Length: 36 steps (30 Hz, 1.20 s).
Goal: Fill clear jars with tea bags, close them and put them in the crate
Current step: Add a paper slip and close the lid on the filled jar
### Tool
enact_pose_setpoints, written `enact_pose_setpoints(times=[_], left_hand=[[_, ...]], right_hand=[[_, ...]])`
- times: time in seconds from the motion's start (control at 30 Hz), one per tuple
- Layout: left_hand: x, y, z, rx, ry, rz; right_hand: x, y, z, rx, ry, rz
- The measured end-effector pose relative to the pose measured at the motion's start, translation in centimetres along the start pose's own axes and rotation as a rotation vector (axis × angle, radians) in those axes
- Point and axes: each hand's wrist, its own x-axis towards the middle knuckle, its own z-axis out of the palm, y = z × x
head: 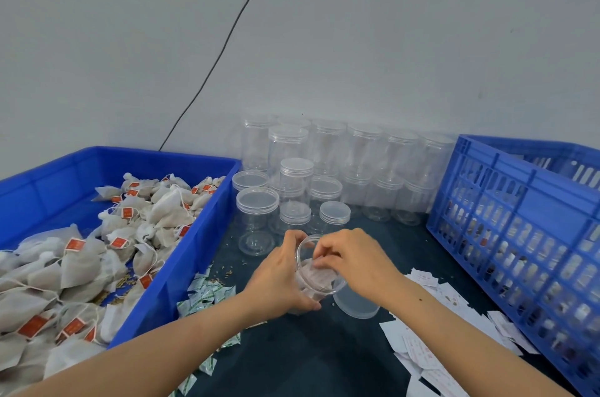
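While the blue tray of tea bags fills the lower left, the left hand grips an open clear jar at centre, tilted; the right hand has its fingertips curled inside its mouth on a tea bag. Dark tabletop lies open below; the crate walls the right edge.

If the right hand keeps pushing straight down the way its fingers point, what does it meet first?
The right hand points into the open jar gripped by the left hand; it would likely meet the tea bags inside first.
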Motion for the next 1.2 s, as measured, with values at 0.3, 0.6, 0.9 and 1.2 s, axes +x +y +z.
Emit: enact_pose_setpoints(times=[0.3,0.6,0.9,1.2], left_hand=[[-0.1,0.1,-0.1,-0.029,0.004,0.003],[0.0,-0.1,-0.1,-0.019,-0.008,-0.009],[0.3,-0.4,-0.1,-0.01,-0.018,-0.04],[0.4,-0.6,-0.2,-0.024,-0.008,-0.03]], right_hand=[[1.4,-1.2,1.6,-0.647,-0.123,-0.181],[0.9,0.0,1.5,-0.633,0.037,-0.224],[0.0,5.9,2.7,0.19,0.26,0.296],[-1.6,9.1,6.0,-0.014,-0.318,0.384]])
